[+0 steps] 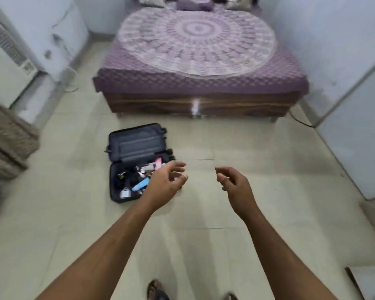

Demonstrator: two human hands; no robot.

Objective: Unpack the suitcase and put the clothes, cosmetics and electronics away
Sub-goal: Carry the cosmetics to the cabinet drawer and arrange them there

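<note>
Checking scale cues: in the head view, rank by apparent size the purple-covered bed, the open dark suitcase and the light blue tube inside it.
1. Purple-covered bed
2. Open dark suitcase
3. Light blue tube

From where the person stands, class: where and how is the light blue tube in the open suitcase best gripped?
Pinch the light blue tube across its middle, coming down from above. It lies flat and slanted on top of the clutter in the suitcase, its long sides exposed. The left hand hangs nearest, empty.
</note>
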